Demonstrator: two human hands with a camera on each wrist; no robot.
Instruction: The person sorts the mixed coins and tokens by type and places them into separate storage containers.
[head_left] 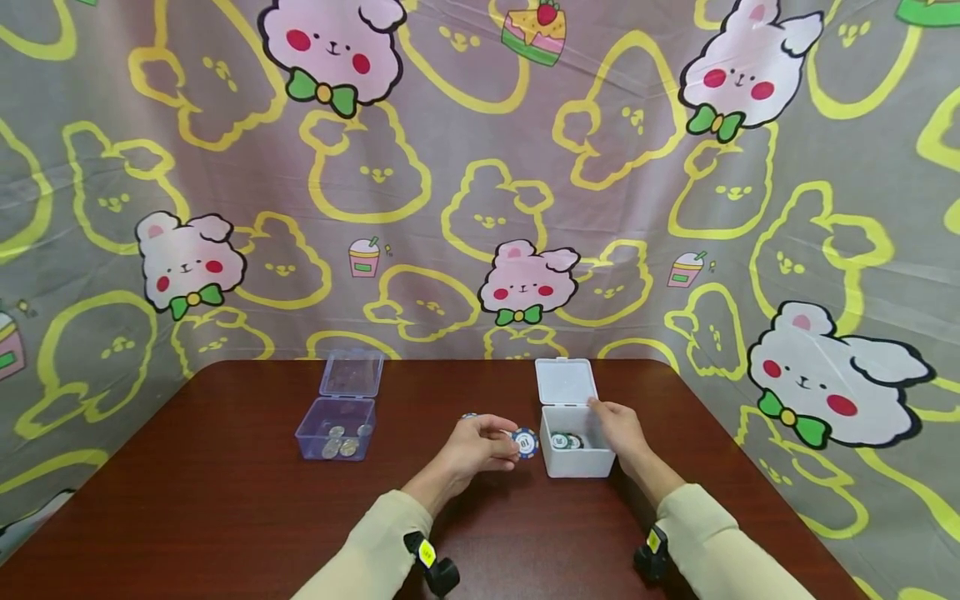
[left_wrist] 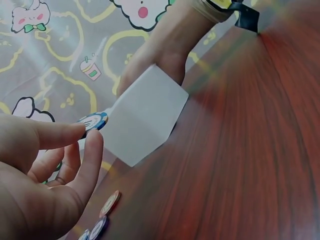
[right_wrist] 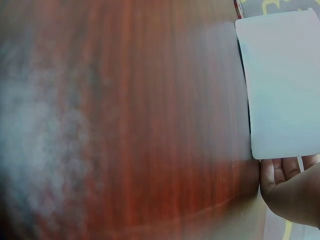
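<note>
My left hand (head_left: 468, 454) pinches a blue-and-white poker chip (head_left: 526, 443) between thumb and fingers, just left of the white box (head_left: 577, 463). In the left wrist view, the poker chip (left_wrist: 94, 121) shows edge-on at the fingertips. The box stands with its lid raised, and several chips (head_left: 566, 440) lie inside. My right hand (head_left: 621, 429) holds the box by its right side near the back corner; its fingers (right_wrist: 280, 172) are partly hidden by the box in the right wrist view. Below the left hand, a red chip (left_wrist: 110, 203) and a blue chip (left_wrist: 99, 228) are on the table.
A clear purple-tinted box (head_left: 335, 425) with its lid open stands on the left, with several silver coins (head_left: 348, 448) in it. The dark wooden table (head_left: 187, 492) reaches back to a patterned cloth (head_left: 450, 208).
</note>
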